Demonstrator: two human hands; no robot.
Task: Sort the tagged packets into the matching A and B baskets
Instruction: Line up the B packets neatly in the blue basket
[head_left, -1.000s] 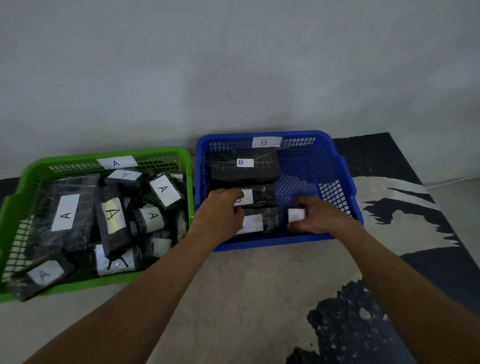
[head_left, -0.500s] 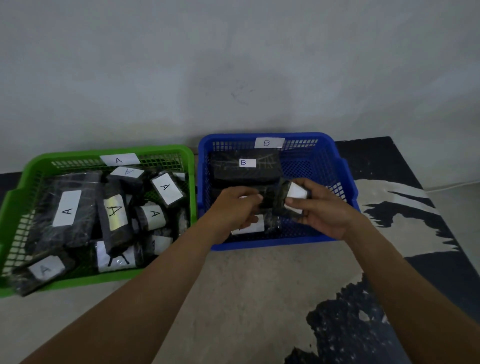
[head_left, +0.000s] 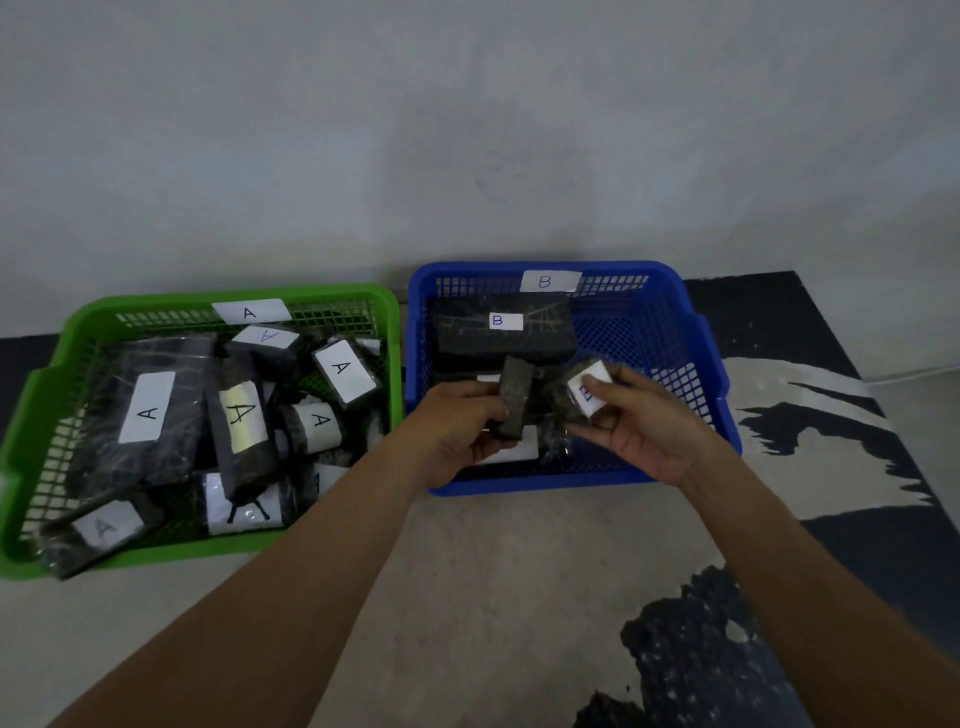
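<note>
My left hand (head_left: 457, 434) grips a narrow dark packet (head_left: 514, 397) upright above the front of the blue basket (head_left: 701, 358), its tag hidden from view. Just to its right, my right hand (head_left: 644, 426) holds a small dark packet (head_left: 582, 395) with a white B tag facing up. A large packet tagged B (head_left: 504, 327) lies at the back of the blue basket, and another white-tagged packet (head_left: 511, 449) lies under my hands. The green basket (head_left: 31, 415) on the left holds several packets tagged A.
Both baskets stand side by side on the floor against a pale wall, each with a paper letter label on its far rim. A black and white patterned mat (head_left: 831, 467) covers the floor to the right and in front of me.
Both hands rose out of the blue basket, each lifting a packet. The left hand's packet now stands upright, and the right hand's packet has turned its B tag up.
</note>
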